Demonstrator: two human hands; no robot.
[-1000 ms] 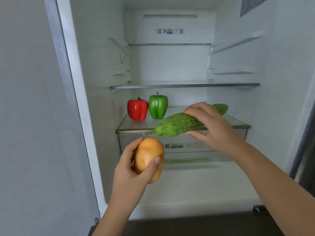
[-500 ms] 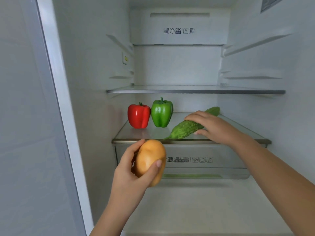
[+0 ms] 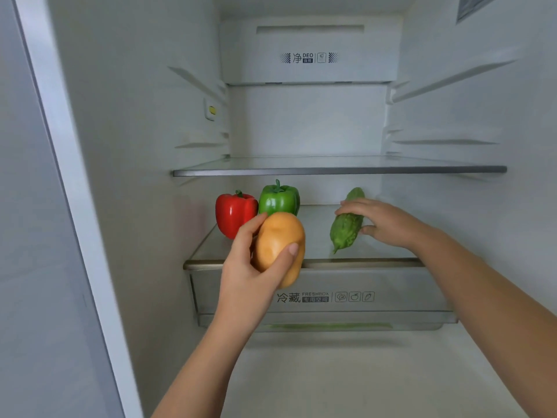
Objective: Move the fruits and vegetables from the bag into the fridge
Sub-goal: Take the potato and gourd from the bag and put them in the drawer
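Note:
I face the open fridge. My left hand [image 3: 247,267] grips a tan potato [image 3: 278,245] in front of the glass shelf [image 3: 304,262] above the crisper drawer. My right hand [image 3: 379,221] lies over a bumpy green bitter gourd [image 3: 345,229] that rests on that shelf, fingers above it and thumb beside it. A red bell pepper [image 3: 233,212] and a green bell pepper [image 3: 278,199] stand upright at the shelf's back left. The bag is out of view.
A transparent crisper drawer [image 3: 391,297] sits under the shelf. Another glass shelf [image 3: 337,168] spans the fridge higher up. The fridge's left frame [image 3: 69,176] runs down the left, and the white fridge floor [image 3: 346,372] lies below.
My right hand carried the bitter gourd deeper onto the shelf and turned it front-to-back. My left hand rose with the potato toward the shelf. The camera moved closer.

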